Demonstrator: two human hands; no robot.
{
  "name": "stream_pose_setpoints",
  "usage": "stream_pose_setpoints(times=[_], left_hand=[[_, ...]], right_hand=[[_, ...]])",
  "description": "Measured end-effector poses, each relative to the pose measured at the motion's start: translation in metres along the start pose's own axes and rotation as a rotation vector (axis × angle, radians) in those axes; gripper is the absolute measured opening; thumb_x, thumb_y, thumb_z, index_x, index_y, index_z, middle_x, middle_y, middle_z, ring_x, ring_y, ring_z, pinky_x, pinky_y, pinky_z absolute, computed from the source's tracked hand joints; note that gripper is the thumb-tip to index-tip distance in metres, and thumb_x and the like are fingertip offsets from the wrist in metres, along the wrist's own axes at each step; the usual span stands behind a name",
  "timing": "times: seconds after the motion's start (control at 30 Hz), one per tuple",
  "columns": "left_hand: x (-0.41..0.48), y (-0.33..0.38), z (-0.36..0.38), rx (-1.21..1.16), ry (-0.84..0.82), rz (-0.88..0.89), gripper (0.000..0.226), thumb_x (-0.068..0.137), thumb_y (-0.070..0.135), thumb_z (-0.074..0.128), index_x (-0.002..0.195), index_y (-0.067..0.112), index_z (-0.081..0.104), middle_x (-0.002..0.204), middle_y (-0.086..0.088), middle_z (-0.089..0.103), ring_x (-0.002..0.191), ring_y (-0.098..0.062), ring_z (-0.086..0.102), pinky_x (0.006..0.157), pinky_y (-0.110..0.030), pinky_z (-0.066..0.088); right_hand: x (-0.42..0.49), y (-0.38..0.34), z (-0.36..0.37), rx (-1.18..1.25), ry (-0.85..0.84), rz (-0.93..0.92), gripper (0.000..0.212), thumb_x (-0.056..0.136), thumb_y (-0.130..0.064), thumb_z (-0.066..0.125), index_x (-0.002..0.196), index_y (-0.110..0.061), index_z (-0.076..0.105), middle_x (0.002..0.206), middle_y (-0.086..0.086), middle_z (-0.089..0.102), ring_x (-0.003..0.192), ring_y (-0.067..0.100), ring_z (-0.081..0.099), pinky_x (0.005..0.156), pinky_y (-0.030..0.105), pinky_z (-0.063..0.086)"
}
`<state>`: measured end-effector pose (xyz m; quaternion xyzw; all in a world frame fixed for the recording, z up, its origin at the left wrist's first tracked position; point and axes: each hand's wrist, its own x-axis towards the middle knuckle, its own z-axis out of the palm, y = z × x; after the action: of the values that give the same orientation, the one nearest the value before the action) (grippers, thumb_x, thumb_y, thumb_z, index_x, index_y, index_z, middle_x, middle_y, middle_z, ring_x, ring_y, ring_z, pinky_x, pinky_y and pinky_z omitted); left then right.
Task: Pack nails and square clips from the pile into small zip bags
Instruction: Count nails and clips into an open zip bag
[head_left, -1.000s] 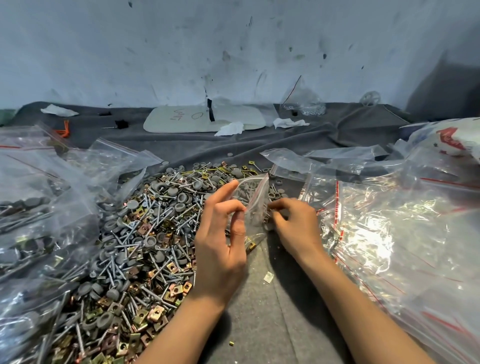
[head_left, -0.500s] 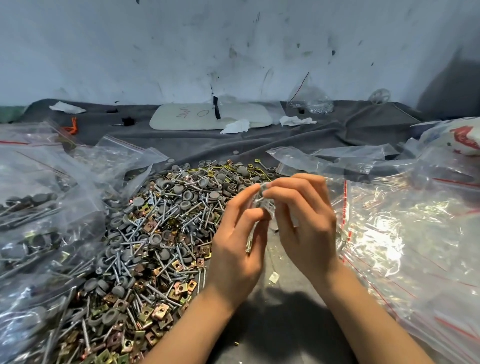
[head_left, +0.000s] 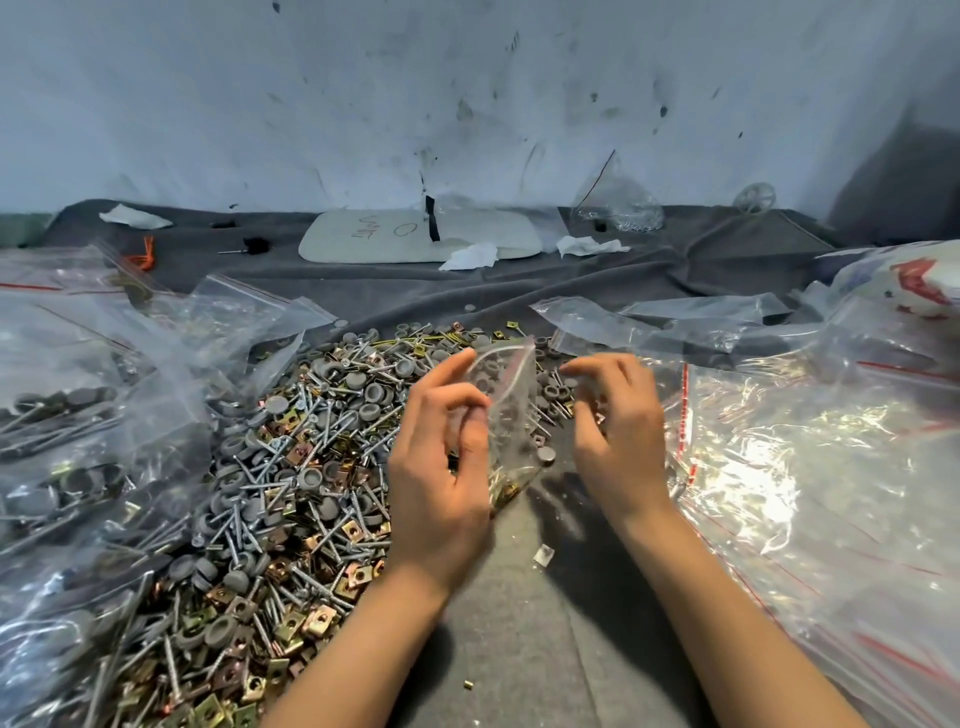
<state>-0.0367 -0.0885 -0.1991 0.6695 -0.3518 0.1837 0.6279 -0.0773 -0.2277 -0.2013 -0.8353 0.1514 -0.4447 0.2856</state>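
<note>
From the camera on your head, your left hand (head_left: 441, 483) is up off the grey cloth (head_left: 519, 654). The back of the hand faces you, with the wrist low and the fingers pointing up and away. Its fingers (head_left: 470, 402) and thumb are bent round the left edge of the small zip bag (head_left: 511, 410) and pinch it. One finger is stretched up along the bag's top corner. The bag sits just to the right of those fingers, in the gap between your two hands. It stands tall: its long side runs up and down and leans a little. The zip end is at the top, by your highest fingertip, and the bottom is down by your thumb. A few square clips (head_left: 505, 491) lie in that bottom end. Your right hand (head_left: 618, 447) is up too, just to the right of the bag and not touching it. Its fingers (head_left: 592, 366) are loosely bent toward the bag. Nothing shows in them, though they are a bit blurred. The pile (head_left: 311, 467) of nails (head_left: 332, 434) and more clips spreads out to the left of your left fingers and behind the bag. Big clear bags (head_left: 805, 493) lie to the right of your right fingers, and full bags (head_left: 78, 415) lie left of the pile.
</note>
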Motion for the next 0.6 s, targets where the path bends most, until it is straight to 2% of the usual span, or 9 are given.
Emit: stream_pose_setpoints(times=[0.03, 0.07, 0.13, 0.2, 0.27, 0.37, 0.47, 0.53, 0.6], left_hand=[[0.004, 0.002, -0.003, -0.01, 0.015, -0.019, 0.011, 0.093, 0.011, 0.049, 0.098, 0.019, 0.054, 0.131, 0.003, 0.055, 0.097, -0.032, 0.063, 0.067, -0.044, 0.051], [0.009, 0.005, -0.007, -0.03, 0.033, -0.02, 0.012, 0.093, 0.011, 0.049, 0.098, 0.021, 0.054, 0.129, 0.004, 0.056, 0.096, -0.031, 0.063, 0.064, -0.039, 0.05], [0.02, 0.013, -0.017, -0.089, 0.06, 0.019, 0.012, 0.094, 0.013, 0.048, 0.099, 0.022, 0.053, 0.127, 0.004, 0.056, 0.101, -0.016, 0.063, 0.068, -0.024, 0.049], [0.031, 0.02, -0.026, -0.117, 0.09, 0.08, 0.011, 0.095, 0.014, 0.046, 0.101, 0.021, 0.052, 0.124, 0.001, 0.058, 0.102, -0.006, 0.061, 0.076, -0.02, 0.049], [0.038, 0.026, -0.032, -0.107, 0.08, 0.121, 0.013, 0.094, 0.014, 0.046, 0.1, 0.024, 0.052, 0.121, 0.002, 0.059, 0.101, -0.006, 0.06, 0.081, -0.02, 0.049], [0.041, 0.027, -0.037, -0.098, -0.014, 0.166, 0.012, 0.093, 0.011, 0.048, 0.099, 0.02, 0.053, 0.112, -0.002, 0.063, 0.104, -0.014, 0.063, 0.086, -0.028, 0.051], [0.035, 0.018, -0.035, -0.022, -0.112, 0.209, 0.009, 0.09, 0.011, 0.051, 0.096, 0.012, 0.058, 0.094, -0.004, 0.064, 0.082, -0.021, 0.062, 0.07, -0.033, 0.053], [0.023, 0.009, -0.029, 0.062, -0.181, 0.319, 0.009, 0.09, 0.007, 0.052, 0.096, 0.005, 0.058, 0.089, -0.008, 0.062, 0.079, -0.02, 0.06, 0.068, -0.032, 0.052], [0.013, 0.0, -0.023, 0.115, -0.226, 0.392, 0.009, 0.092, 0.008, 0.051, 0.101, 0.009, 0.055, 0.092, -0.011, 0.061, 0.083, -0.02, 0.06, 0.072, -0.026, 0.05]], right_hand=[[-0.001, 0.005, 0.002, -0.036, -0.119, 0.042, 0.019, 0.086, 0.002, 0.056, 0.1, -0.008, 0.065, 0.098, -0.001, 0.055, 0.097, 0.022, 0.054, 0.084, 0.03, 0.042], [-0.001, 0.009, 0.003, -0.084, -0.255, 0.081, 0.015, 0.087, -0.004, 0.059, 0.1, -0.01, 0.064, 0.095, -0.003, 0.054, 0.096, 0.021, 0.054, 0.082, 0.027, 0.039], [-0.001, 0.016, 0.007, -0.203, -0.499, 0.14, 0.012, 0.088, -0.019, 0.063, 0.098, -0.013, 0.063, 0.09, -0.002, 0.054, 0.092, 0.019, 0.053, 0.074, 0.025, 0.035], [-0.001, 0.019, 0.009, -0.268, -0.605, 0.139, 0.013, 0.086, -0.022, 0.066, 0.097, -0.015, 0.064, 0.086, -0.003, 0.053, 0.089, 0.017, 0.053, 0.069, 0.023, 0.031], [-0.002, 0.02, 0.009, -0.279, -0.613, 0.123, 0.013, 0.086, -0.018, 0.067, 0.099, -0.016, 0.064, 0.086, -0.005, 0.052, 0.088, 0.016, 0.053, 0.068, 0.023, 0.031], [-0.003, 0.021, 0.008, -0.216, -0.519, 0.085, 0.01, 0.085, -0.013, 0.069, 0.095, -0.014, 0.066, 0.082, -0.007, 0.055, 0.08, 0.013, 0.054, 0.069, 0.023, 0.038], [-0.001, 0.015, 0.002, 0.051, -0.292, 0.142, 0.01, 0.082, -0.007, 0.072, 0.084, -0.014, 0.066, 0.074, -0.006, 0.063, 0.069, 0.012, 0.061, 0.065, 0.015, 0.044], [0.002, 0.009, -0.003, 0.189, -0.105, 0.139, 0.019, 0.081, -0.003, 0.071, 0.087, -0.02, 0.065, 0.078, -0.003, 0.067, 0.071, 0.013, 0.066, 0.069, 0.02, 0.052], [0.005, 0.001, -0.01, 0.335, 0.064, 0.088, 0.028, 0.083, 0.001, 0.068, 0.091, -0.025, 0.063, 0.085, 0.001, 0.068, 0.078, 0.014, 0.068, 0.074, 0.029, 0.056]])
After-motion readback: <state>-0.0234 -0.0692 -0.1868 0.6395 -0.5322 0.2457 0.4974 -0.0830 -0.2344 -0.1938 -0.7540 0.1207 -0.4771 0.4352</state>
